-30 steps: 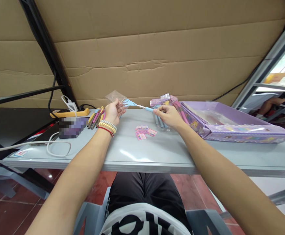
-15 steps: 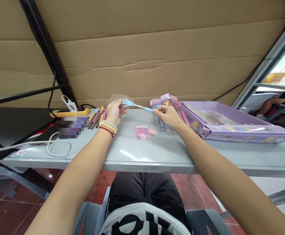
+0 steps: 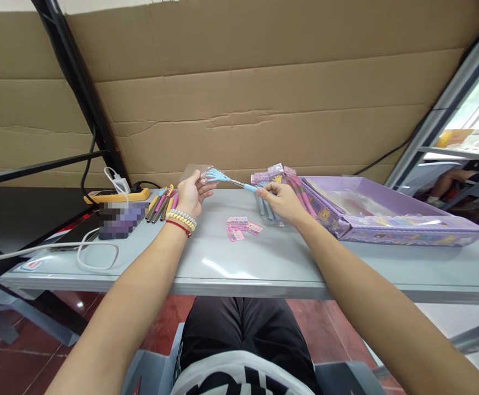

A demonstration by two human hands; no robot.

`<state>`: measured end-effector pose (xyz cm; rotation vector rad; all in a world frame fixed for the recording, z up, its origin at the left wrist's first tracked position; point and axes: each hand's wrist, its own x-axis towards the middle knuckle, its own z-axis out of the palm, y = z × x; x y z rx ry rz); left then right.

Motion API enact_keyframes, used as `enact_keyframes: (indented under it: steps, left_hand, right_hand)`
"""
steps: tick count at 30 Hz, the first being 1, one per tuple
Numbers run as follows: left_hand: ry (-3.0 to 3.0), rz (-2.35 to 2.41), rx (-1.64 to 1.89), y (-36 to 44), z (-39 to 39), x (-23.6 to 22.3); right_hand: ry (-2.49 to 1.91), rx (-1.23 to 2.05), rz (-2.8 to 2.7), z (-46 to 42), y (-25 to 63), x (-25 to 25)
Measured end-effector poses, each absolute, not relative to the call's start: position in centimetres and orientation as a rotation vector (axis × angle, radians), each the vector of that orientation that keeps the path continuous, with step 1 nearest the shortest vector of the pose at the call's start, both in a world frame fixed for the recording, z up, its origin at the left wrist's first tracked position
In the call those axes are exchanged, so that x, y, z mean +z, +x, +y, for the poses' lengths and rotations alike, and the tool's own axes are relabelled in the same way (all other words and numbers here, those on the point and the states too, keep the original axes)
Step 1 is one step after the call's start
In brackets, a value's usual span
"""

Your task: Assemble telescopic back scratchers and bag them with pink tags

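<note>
Blue hand-shaped stick [image 3: 218,175] gripped at handle by right hand [image 3: 282,202] | clear bag [image 3: 189,171] pinched in left hand [image 3: 192,196] | stick held near table's [image 3: 243,263] far edge, beyond pink cards [image 3: 236,226]

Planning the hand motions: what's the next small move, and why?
Probably hold the blue handle steady with the right hand while the left hand gently shifts the clear bag off the blue prongs. Film and prongs overlap in view; I can't tell whether they touch.
</note>
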<state>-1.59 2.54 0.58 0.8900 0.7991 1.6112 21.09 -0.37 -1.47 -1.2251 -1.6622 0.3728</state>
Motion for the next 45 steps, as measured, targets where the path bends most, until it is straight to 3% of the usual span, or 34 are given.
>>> enact_keyframes:
  steps: [16, 45]
  left_hand:
    - [0.914, 0.838, 1.652, -1.49, 2.71, 0.27]
    - [0.967, 0.781, 1.521, -1.41, 2.31, 0.55]
  right_hand:
    - [-1.201, 0.515, -1.808, -0.47, 20.99, -1.59]
    - [-1.239, 0.490, -1.703, -0.58, 20.76, -1.36]
